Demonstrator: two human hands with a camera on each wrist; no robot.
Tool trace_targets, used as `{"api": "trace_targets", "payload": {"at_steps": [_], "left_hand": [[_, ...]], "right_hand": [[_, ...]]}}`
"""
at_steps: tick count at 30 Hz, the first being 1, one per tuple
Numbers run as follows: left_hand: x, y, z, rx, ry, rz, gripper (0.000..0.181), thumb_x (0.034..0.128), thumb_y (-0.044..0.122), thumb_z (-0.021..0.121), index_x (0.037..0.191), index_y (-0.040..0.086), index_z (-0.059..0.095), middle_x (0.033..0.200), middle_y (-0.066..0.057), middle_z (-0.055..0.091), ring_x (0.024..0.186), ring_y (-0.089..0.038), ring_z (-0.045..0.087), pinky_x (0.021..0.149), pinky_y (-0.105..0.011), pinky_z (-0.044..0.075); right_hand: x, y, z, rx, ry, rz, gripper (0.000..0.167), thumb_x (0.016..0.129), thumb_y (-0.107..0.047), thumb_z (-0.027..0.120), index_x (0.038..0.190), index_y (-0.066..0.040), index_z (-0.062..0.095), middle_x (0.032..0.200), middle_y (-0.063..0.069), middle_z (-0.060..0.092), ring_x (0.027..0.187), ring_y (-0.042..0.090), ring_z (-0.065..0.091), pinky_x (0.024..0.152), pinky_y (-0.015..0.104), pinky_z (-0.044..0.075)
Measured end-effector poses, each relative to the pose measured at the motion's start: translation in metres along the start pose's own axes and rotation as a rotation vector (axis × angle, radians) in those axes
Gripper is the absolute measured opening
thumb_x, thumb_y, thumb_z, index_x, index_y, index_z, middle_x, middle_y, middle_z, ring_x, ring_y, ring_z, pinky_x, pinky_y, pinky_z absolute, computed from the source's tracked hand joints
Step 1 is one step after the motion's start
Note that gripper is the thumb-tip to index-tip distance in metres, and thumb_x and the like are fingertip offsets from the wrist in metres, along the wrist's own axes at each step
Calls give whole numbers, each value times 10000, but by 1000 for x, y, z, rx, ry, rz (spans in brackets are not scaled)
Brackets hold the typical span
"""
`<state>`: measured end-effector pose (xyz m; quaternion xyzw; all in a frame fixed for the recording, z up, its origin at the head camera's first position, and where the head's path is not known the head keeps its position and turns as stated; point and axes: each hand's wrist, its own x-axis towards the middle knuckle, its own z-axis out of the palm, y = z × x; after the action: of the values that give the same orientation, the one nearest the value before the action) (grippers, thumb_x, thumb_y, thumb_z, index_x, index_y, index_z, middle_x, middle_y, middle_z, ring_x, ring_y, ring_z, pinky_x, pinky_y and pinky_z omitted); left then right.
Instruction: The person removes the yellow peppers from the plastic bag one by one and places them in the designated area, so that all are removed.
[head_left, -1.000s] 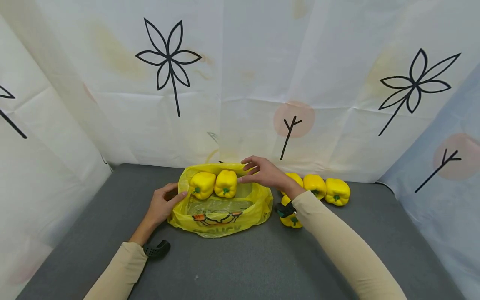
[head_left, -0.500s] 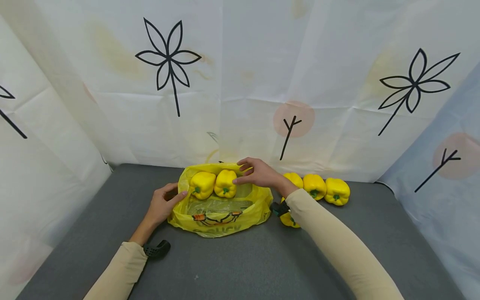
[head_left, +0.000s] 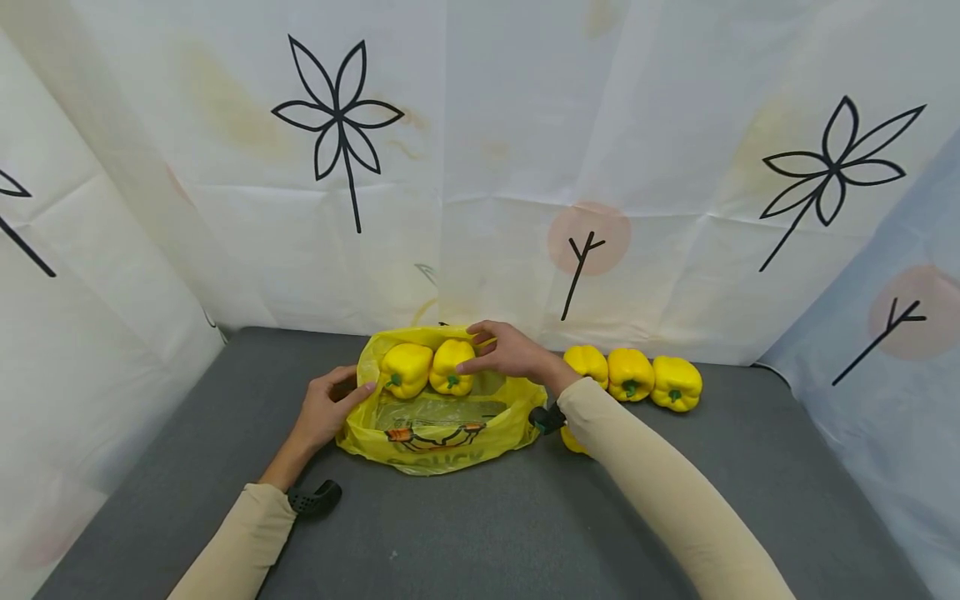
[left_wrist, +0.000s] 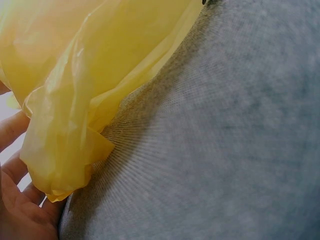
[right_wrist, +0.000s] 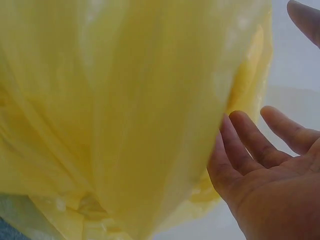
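A yellow plastic bag (head_left: 450, 454) with dark and orange print lies with its mouth spread. Inside it, side by side at the back, are two yellow bell peppers, the left pepper (head_left: 405, 369) and the right pepper (head_left: 450, 365), both with green stems. My left hand (head_left: 321, 408) holds the bag's left rim, its thumb over the edge; the left wrist view has its fingers beside the crumpled plastic. My right hand (head_left: 513, 348) reaches over the right rim with fingers loosely spread. Its thumb overlaps the right pepper; contact cannot be told.
To the right of the bag, a row of three yellow bell peppers (head_left: 630, 375) stands near the back of the grey table (head_left: 480, 533). Another pepper (head_left: 572, 440) is mostly hidden under the right forearm. A white printed cloth (head_left: 487, 167) hangs behind the table.
My right hand has moved left and slightly down, bringing its thumb across the right pepper in the bag. The left hand, the bag and the peppers stay in place.
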<state>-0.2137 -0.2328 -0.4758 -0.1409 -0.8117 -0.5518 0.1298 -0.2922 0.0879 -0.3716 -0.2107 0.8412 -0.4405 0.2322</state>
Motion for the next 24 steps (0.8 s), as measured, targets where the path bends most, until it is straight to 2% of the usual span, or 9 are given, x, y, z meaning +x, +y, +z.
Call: {"api": "trace_targets", "payload": {"at_steps": [5,13,18,24], "left_hand": [[0,0,0,18,1,3,355,987,57,658,1326,-44,637,1148,-201,657,897,-79,654,747,-211,541],[-1,15,2,17,4,-15,342,978,8,644,1299,-109,623,1130,-269,642,876,-75,653,739,-209,542],[-1,8,1,14,6,-32,350,985,53,660,1317,-55,640,1141,-214,651,876,-49,644,740,-206,538],[-1,0,0,-2,1,-8,365,986,93,672,1330,-25,644,1160,-195,654,898,-66,652,753,-221,547]], "right_hand": [[1,1,3,15,2,2,786,914,-268,790,1557,-82,380,1504,180,447,1329,352,490,1047,475,460],[7,4,8,17,23,8,796,909,-279,794,1559,-94,374,1501,185,444,1311,348,507,1042,460,467],[10,6,11,31,35,8,816,897,-274,805,1561,-93,368,1505,176,443,1337,343,476,1054,468,453],[12,9,15,40,47,12,837,892,-282,810,1569,-95,355,1530,178,416,1373,340,440,1070,479,435]]}}
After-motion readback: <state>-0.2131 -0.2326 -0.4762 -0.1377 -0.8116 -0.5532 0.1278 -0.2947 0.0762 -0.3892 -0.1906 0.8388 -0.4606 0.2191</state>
